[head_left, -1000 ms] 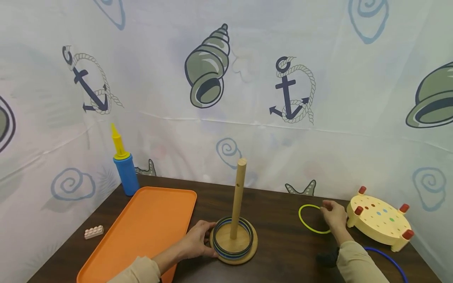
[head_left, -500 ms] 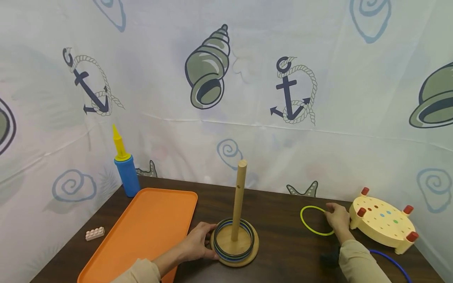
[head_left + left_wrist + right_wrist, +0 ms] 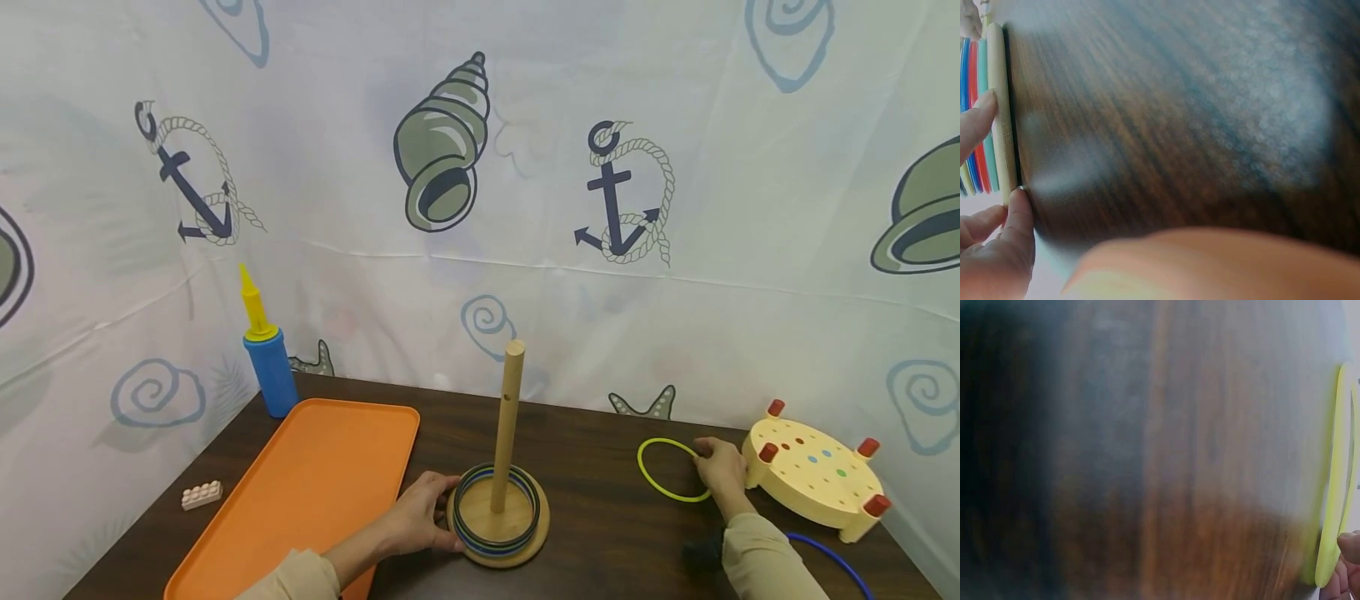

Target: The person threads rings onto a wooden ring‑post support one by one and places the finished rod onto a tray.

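My left hand (image 3: 420, 515) grips the left edge of a round wooden base (image 3: 542, 533), thumb and fingers at its rim. A wooden peg (image 3: 507, 425) rises from the base. Around the peg lie stacked rings (image 3: 536, 500); the left wrist view shows blue, red (image 3: 980, 165) and teal ones among them. Off to the right, my right hand (image 3: 722, 475) pinches the right side of a yellow ring (image 3: 649, 479). In the right wrist view the thumb is against this ring, with fingertips (image 3: 1335, 587) on its other side. The ring is close over the dark table.
An orange tray (image 3: 315, 483) lies on the left, with a pale toy brick (image 3: 202, 495) beside it. Behind stands a blue and yellow hand pump (image 3: 272, 371). A cream pegged stool (image 3: 813, 471) is upside down at right. A blue ring (image 3: 831, 558) lies partly behind the right sleeve.
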